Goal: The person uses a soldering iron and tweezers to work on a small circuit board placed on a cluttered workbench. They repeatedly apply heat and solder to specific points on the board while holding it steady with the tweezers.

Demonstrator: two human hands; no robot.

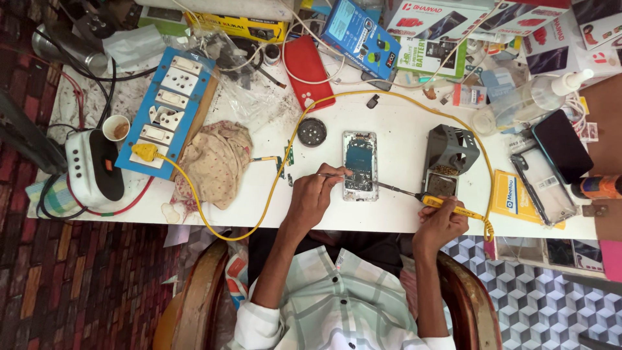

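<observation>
The white table is standing over a patterned tile floor. At its near edge, the right hand is gripping a yellow soldering iron, and the left hand is pinching tweezers over the opened phone. Farther back are lying an iron stand, a blue switchboard, and boxes crowding the far edge.

a white table stands over dark red patterned floor at left, grey cube-patterned tiles at right; a wooden chair below.

free: bare table above opened phone | blocked: cloth left, soldering stand right
</observation>
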